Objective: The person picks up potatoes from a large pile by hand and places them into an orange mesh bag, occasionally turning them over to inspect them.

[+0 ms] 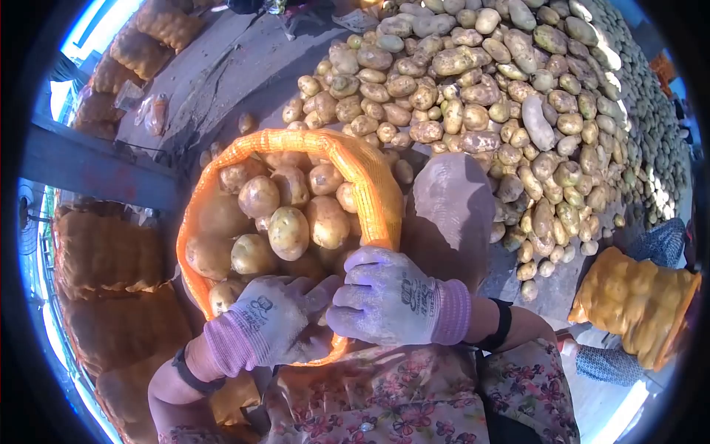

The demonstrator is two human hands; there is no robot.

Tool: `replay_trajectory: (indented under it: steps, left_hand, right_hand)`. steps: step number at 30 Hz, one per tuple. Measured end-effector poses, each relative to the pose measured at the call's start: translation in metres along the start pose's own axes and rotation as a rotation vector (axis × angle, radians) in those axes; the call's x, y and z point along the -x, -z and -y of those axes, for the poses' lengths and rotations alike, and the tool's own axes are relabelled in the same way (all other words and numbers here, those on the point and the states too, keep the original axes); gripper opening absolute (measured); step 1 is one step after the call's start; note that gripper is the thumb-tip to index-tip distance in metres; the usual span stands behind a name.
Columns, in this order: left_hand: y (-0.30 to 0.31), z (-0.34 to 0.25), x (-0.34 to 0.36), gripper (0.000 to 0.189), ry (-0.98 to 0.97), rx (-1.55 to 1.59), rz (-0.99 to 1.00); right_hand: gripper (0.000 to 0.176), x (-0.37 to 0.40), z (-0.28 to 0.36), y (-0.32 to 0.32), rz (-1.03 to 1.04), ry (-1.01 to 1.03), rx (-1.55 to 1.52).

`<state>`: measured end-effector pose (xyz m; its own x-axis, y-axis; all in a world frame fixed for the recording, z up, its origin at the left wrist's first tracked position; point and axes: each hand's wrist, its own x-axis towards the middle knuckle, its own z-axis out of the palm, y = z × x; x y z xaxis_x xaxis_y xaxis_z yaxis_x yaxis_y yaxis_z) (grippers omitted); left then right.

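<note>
An orange mesh sack (379, 196) stands with its mouth wide open in front of me, with several potatoes (288, 233) inside. Both my hands wear white and purple gloves. My right hand (384, 296) is closed on the near right part of the sack's rim. My left hand (279, 318) lies at the near left rim, its fingers bent inward over the opening and partly hidden; what they hold, if anything, I cannot make out. The two hands almost meet at the near edge.
A large heap of loose potatoes (473, 81) spreads across the upper right. Filled sacks (111, 251) are stacked at the left beside a metal beam (96, 166). Another filled orange sack (632, 300) is at the right, near a patterned sleeve (610, 364).
</note>
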<state>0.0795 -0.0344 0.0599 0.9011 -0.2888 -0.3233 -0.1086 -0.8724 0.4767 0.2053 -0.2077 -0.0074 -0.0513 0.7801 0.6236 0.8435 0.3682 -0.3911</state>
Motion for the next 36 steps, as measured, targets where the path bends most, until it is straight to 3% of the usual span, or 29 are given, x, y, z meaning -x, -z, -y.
replay_trajectory:
  steps: [2, 5, 6, 9, 10, 11, 13, 16, 18, 21, 23, 24, 25, 26, 27, 29, 31, 34, 36]
  left_hand:
    - [0.004, 0.003, -0.006, 0.067, -0.050, 0.008, -0.016]
    - [0.003, 0.009, 0.005, 0.070, 0.021, 0.175, 0.044]
    - [0.006, 0.014, 0.010, 0.082, -0.015, 0.247, 0.061]
    - [0.016, 0.004, 0.016, 0.093, 0.081, 0.284, 0.100]
    - [0.011, 0.002, 0.014, 0.099, 0.047, 0.174, 0.067]
    - [-0.004, 0.005, 0.015, 0.084, -0.007, 0.091, -0.057]
    - [-0.003, 0.001, 0.011, 0.065, -0.022, 0.006, -0.003]
    - [-0.009, 0.009, 0.013, 0.055, 0.018, 0.078, -0.013]
    - [-0.010, 0.008, 0.015, 0.060, 0.066, 0.057, -0.022]
    - [-0.005, -0.002, 0.015, 0.079, 0.179, 0.003, 0.024]
    - [-0.001, -0.008, 0.013, 0.086, 0.227, 0.014, 0.021]
    - [-0.005, -0.005, 0.013, 0.089, 0.166, -0.021, -0.007]
    - [-0.008, -0.001, 0.013, 0.091, 0.106, -0.057, -0.038]
    - [-0.004, -0.006, 0.013, 0.090, 0.163, -0.025, 0.010]
    - [-0.002, -0.009, 0.012, 0.089, 0.222, 0.007, 0.054]
    - [-0.004, -0.010, 0.011, 0.087, 0.212, 0.013, 0.026]
    - [-0.006, -0.016, 0.008, 0.087, 0.198, -0.007, -0.043]
    - [-0.010, -0.010, 0.014, 0.087, 0.137, -0.199, -0.069]
    - [-0.014, -0.017, 0.020, 0.086, 0.159, -0.283, -0.122]
  right_hand:
    - [0.014, -0.003, -0.002, 0.000, 0.015, -0.025, -0.030]
    - [0.013, -0.004, -0.003, -0.004, -0.029, -0.043, -0.015]
    - [0.013, -0.002, -0.003, -0.007, -0.058, -0.049, -0.033]
    - [0.012, -0.005, -0.005, -0.013, -0.125, -0.068, -0.050]
    - [0.013, -0.008, -0.005, -0.013, -0.101, -0.088, -0.018]
    - [0.012, -0.012, -0.005, -0.020, -0.140, -0.095, -0.018]
    - [0.011, -0.022, 0.000, -0.026, -0.097, -0.080, -0.018]
    - [0.012, -0.022, -0.001, -0.030, -0.107, -0.094, 0.055]
    - [0.017, -0.015, -0.002, -0.021, -0.117, -0.113, 0.119]
    - [0.027, 0.005, -0.008, 0.040, -0.346, -0.209, 0.057]
    - [0.033, 0.054, -0.025, 0.073, -0.534, -0.464, 0.044]
    - [0.027, 0.090, -0.038, 0.079, -0.668, -0.579, 0.096]
    - [0.014, 0.112, -0.038, 0.079, -1.044, -0.923, -0.318]
    - [0.009, 0.155, -0.056, 0.074, -1.134, -1.090, -0.180]
    - [0.014, 0.202, -0.069, 0.060, -1.138, -1.237, 0.059]
    - [0.018, 0.295, -0.082, 0.009, -1.032, -1.762, -0.004]
    - [0.028, 0.316, -0.080, -0.031, -0.871, -2.165, -0.459]
    - [0.034, 0.324, -0.095, -0.098, -0.800, -2.004, -0.225]
    - [0.040, 0.371, -0.139, -0.156, -0.334, -1.571, 0.515]
